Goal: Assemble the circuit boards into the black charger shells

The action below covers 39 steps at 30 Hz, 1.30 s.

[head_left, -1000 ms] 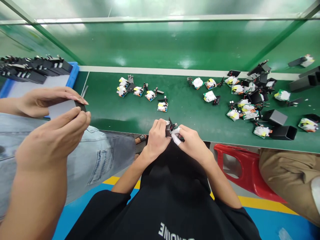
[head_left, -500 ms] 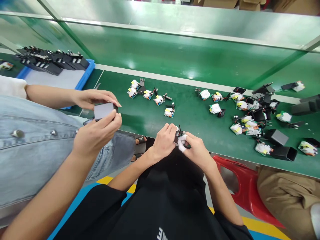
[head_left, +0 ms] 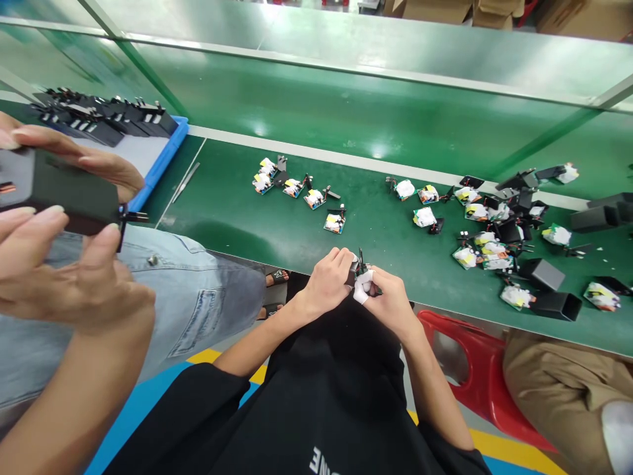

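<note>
At the front edge of the bench, my left hand [head_left: 326, 280] is closed around a small black plastic housing [head_left: 351, 276], mostly hidden by the fingers. My right hand [head_left: 386, 291] wears white finger covers and pinches a black plug cover [head_left: 361, 261] against the housing's right end. A thin dark prong sticks up from this cover. How far the two parts fit together is hidden. Just beyond my hands lies a circuit board [head_left: 335, 223] with white filler and a wired black plug part. Several similar boards [head_left: 314, 198] lie farther back to the left.
On the left, a co-worker's hands [head_left: 74, 264] hold a black box [head_left: 69, 194]. Behind them stands a blue tray [head_left: 165, 155] of black boxes. Tweezers [head_left: 186, 181] lie beside it. More boards [head_left: 465, 257] and empty housings [head_left: 556, 305] crowd the right. A red stool [head_left: 479, 369] stands below.
The co-worker's hands have moved left and nearer the camera with the black box, uncovering the tweezers. My hands stay in nearly the same place, still holding the parts together.
</note>
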Motion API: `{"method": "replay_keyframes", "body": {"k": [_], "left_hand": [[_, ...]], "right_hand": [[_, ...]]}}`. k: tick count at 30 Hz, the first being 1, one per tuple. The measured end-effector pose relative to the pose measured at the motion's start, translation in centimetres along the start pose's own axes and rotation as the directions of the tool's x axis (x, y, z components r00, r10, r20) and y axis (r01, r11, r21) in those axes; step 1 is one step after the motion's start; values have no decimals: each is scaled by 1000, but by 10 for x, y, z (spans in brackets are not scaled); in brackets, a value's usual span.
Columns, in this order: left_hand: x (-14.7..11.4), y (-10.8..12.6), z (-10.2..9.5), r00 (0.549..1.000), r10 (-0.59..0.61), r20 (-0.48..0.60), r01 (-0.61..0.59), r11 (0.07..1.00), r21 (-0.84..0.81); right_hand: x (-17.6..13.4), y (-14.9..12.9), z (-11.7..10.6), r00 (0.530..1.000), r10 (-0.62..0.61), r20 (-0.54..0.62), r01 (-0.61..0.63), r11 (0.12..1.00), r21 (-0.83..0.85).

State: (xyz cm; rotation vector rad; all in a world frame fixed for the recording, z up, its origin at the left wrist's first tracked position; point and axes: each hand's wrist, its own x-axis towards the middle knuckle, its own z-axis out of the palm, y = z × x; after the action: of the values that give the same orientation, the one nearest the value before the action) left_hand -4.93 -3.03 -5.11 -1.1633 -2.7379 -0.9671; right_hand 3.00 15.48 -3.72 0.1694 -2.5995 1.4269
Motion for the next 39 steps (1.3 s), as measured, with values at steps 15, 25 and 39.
{"method": "replay_keyframes", "body": {"k": [15, 25, 39], "left_hand": [[-5, 5, 9, 997, 40, -70, -41, 999, -9], [-8, 8, 11, 997, 39, -63, -40, 999, -12], [-10, 5, 11, 999, 29, -35, -30, 999, -34]], "right_hand": [[-9, -1, 13, 957, 288, -38, -236, 845, 480], [-4, -10, 3, 955, 296, -11, -256, 846, 468], [-10, -7, 7, 966, 252, -51, -217, 905, 365]]}}
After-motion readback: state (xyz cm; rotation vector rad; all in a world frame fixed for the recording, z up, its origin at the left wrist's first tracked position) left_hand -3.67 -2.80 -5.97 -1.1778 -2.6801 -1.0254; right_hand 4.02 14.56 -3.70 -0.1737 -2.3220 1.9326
